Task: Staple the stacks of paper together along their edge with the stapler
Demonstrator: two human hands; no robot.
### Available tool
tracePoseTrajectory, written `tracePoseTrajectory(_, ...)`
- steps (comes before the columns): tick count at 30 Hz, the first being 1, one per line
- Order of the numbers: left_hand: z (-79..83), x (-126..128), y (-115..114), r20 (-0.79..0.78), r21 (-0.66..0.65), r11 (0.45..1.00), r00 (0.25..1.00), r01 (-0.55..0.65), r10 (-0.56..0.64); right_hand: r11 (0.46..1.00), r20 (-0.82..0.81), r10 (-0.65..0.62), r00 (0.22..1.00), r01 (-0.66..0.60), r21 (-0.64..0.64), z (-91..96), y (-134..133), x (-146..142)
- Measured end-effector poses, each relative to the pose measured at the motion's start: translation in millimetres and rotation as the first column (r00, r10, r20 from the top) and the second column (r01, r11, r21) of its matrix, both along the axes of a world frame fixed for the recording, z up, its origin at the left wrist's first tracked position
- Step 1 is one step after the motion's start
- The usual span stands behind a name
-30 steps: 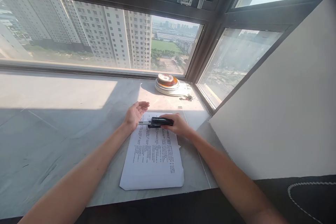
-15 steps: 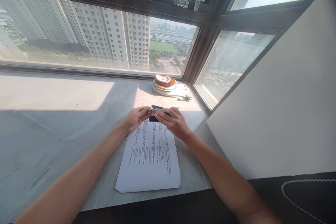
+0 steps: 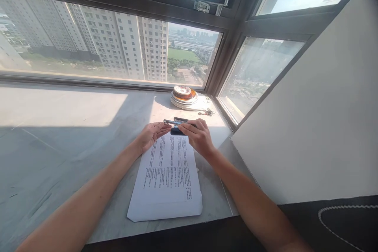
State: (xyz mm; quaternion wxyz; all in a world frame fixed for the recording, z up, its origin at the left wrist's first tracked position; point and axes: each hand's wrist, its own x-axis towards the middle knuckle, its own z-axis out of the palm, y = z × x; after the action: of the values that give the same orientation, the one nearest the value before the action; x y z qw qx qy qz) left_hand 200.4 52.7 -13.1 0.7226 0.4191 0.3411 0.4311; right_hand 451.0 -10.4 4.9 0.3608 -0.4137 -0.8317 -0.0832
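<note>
A black stapler (image 3: 178, 131) is spread open above the papers, its silvery metal rail (image 3: 170, 122) pointing left. My right hand (image 3: 198, 134) is closed around the stapler's right end. At the left tip of the rail, my left hand (image 3: 153, 134) has thumb and fingers closed about the metal end; small details between those fingertips cannot be made out. Below both hands lies a stack of printed white paper (image 3: 165, 189), its upper edge partly covered by the stapler and hands.
Stacked plates or rolls (image 3: 185, 100), white and orange, stand in the window corner. A small bunch of keys or trinkets (image 3: 206, 112) lies beside them. A white wall (image 3: 310, 118) slants along the right, and windows border the grey stone ledge (image 3: 59, 161).
The stapler and my right hand have shifted slightly right relative to the paper. More of the rail shows, and my left fingers sit lower around its tip. The view has tilted slightly.
</note>
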Motion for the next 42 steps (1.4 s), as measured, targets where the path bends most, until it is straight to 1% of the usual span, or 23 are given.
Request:
tracePoseTrajectory(2, -0.1, 0, 0, 0.007, 0.0, 1.0, 1.0, 0.028, -0.028, 0.999, 0.043, 0.046, 0.998, -0.045, -0.025, 2.1, -2, -3)
tracePoseTrajectory(4, -0.4, 1, -1, -0.005, 0.008, 0.999, 0.999, 0.039, -0.039, 0.997, 0.067, 0.067, 0.995, -0.065, -0.035, 2.8, -4, -5)
tracePoseTrajectory(7, -0.5, 2, 0, -0.029, 0.016, 1.0, 0.999, 0.022, -0.022, 0.999, 0.043, 0.048, 0.998, -0.046, -0.027, 1.1, -4, -5)
tracePoseTrajectory(9, -0.6, 1, 0, -0.04, 0.01, 1.0, 0.999, -0.007, 0.007, 1.0, -0.039, 0.001, 0.999, -0.001, -0.01, -0.5, -3, -4)
tracePoseTrajectory(11, -1.6, 0, 1, -0.053, 0.027, 0.998, 0.996, -0.065, 0.066, 0.998, -0.194, -0.064, 0.979, 0.066, 0.007, -1.0, -2, -3)
tracePoseTrajectory(13, -3.7, -2, 3, -0.066, 0.07, 0.988, 0.988, -0.137, 0.142, 0.994, -0.364, -0.107, 0.925, 0.11, -0.014, -0.2, -2, -3)
tracePoseTrajectory(14, -5.0, -3, 4, -0.07, 0.093, 0.98, 0.981, -0.174, 0.181, 0.993, -0.431, -0.114, 0.895, 0.105, -0.046, 0.3, -3, -4)
tracePoseTrajectory(15, -6.3, -4, 5, -0.076, 0.113, 0.972, 0.973, -0.208, 0.217, 0.993, -0.479, -0.109, 0.871, 0.075, -0.091, 0.6, -4, -5)
tracePoseTrajectory(17, -7.9, -5, 7, -0.091, 0.14, 0.957, 0.959, -0.256, 0.27, 0.981, -0.537, -0.069, 0.841, -0.041, -0.191, 0.1, -6, -8)
tracePoseTrajectory(19, -7.4, -6, 7, -0.1, 0.164, 0.949, 0.952, -0.27, 0.288, 0.944, -0.571, -0.005, 0.821, -0.183, -0.273, -2.1, -9, -12)
tracePoseTrajectory(21, -4.9, -5, 6, -0.093, 0.179, 0.948, 0.955, -0.263, 0.283, 0.89, -0.581, 0.061, 0.811, -0.308, -0.337, -4.7, -12, -16)
tracePoseTrajectory(23, -1.6, -4, 5, -0.083, 0.191, 0.949, 0.959, -0.252, 0.271, 0.828, -0.565, 0.119, 0.816, -0.396, -0.397, -6.3, -13, -19)
tracePoseTrajectory(24, -0.1, -3, 4, -0.083, 0.198, 0.948, 0.959, -0.249, 0.269, 0.802, -0.55, 0.146, 0.822, -0.424, -0.421, -6.6, -14, -21)
tracePoseTrajectory(26, 2.0, -3, 3, -0.087, 0.224, 0.944, 0.959, -0.244, 0.269, 0.774, -0.516, 0.181, 0.837, -0.445, -0.451, -6.7, -14, -23)
tracePoseTrajectory(31, 0.0, -1, 3, -0.107, 0.324, 0.922, 0.96, -0.211, 0.258, 0.769, -0.468, 0.181, 0.865, -0.421, -0.481, -7.4, -10, -24)
tracePoseTrajectory(35, -2.3, -1, 3, -0.111, 0.378, 0.908, 0.964, -0.184, 0.242, 0.752, -0.415, 0.223, 0.882, -0.426, -0.503, -7.3, -10, -23)
tracePoseTrajectory(38, -0.5, -1, 1, -0.121, 0.404, 0.9, 0.966, -0.164, 0.23, 0.76, -0.39, 0.246, 0.888, -0.426, -0.49, -7.0, -10, -22)
tracePoseTrajectory(42, 3.5, -2, -4, -0.139, 0.426, 0.895, 0.967, -0.137, 0.214, 0.775, -0.377, 0.23, 0.897, -0.404, -0.486, -7.4, -11, -21)
